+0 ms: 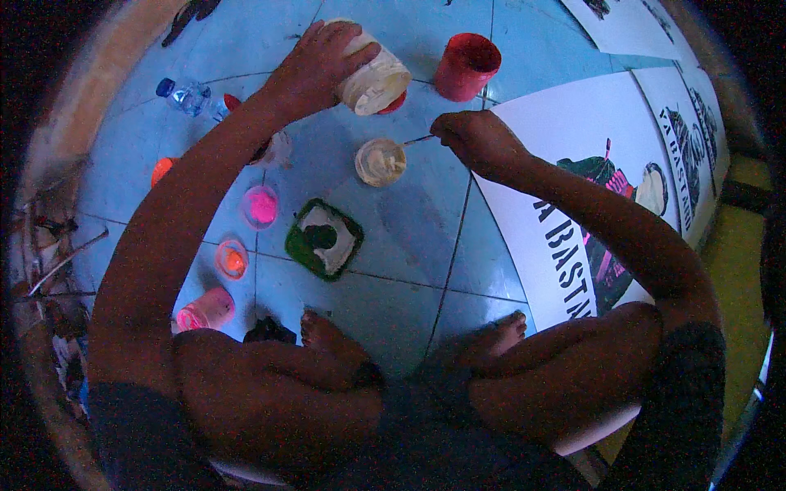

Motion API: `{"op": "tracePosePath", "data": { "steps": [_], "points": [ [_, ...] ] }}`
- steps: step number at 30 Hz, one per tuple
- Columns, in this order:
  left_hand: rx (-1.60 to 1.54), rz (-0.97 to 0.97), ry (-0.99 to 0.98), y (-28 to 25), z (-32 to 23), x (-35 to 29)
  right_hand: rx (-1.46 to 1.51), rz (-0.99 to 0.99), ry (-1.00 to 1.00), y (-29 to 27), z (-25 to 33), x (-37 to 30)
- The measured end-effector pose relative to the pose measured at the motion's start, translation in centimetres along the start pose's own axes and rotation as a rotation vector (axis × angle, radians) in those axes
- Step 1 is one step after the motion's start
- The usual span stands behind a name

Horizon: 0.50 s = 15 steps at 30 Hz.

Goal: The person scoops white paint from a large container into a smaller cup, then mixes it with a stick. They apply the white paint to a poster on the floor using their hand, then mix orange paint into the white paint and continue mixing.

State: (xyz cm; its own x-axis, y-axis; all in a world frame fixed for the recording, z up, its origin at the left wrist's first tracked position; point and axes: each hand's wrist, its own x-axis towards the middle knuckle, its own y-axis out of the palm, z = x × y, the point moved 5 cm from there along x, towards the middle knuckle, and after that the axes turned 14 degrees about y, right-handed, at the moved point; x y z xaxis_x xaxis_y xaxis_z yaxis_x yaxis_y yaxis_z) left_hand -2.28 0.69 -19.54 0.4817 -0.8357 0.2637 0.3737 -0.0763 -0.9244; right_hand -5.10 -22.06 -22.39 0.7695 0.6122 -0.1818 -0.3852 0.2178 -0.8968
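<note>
My left hand (315,69) is closed around a cream-coloured paint tub (378,83), tipped so that its mouth faces toward me. Just below the tub, a small round container (381,162) of cream paint stands on the floor. Between the fingers of my right hand (483,146) is a thin paintbrush (419,140), its tip at the right rim of that small container. A green-edged square tray (296,241) with white and dark green paint lies nearer to me. Whether paint is flowing from the tub, I cannot tell.
Beyond my right hand stands a red tub (449,75). Large white sheets with stencilled pictures and lettering, such as the nearest sheet (524,131), cover the right. At left are a water bottle (190,98), a pink paint cup (261,206), an orange one (232,260) and a tipped pink jar (208,309).
</note>
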Motion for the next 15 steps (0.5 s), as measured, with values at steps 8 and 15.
{"op": "tracePosePath", "data": {
  "steps": [8,15],
  "points": [
    [-0.055,0.062,-0.031,0.5,0.8,-1.9,0.284,-0.184,-0.004,-3.4,-1.2,-0.8],
    [-0.305,0.075,-0.168,0.1,2.4,-2.6,0.335,-0.457,-0.097,-7.8,-0.4,-0.4]
  ]
}}
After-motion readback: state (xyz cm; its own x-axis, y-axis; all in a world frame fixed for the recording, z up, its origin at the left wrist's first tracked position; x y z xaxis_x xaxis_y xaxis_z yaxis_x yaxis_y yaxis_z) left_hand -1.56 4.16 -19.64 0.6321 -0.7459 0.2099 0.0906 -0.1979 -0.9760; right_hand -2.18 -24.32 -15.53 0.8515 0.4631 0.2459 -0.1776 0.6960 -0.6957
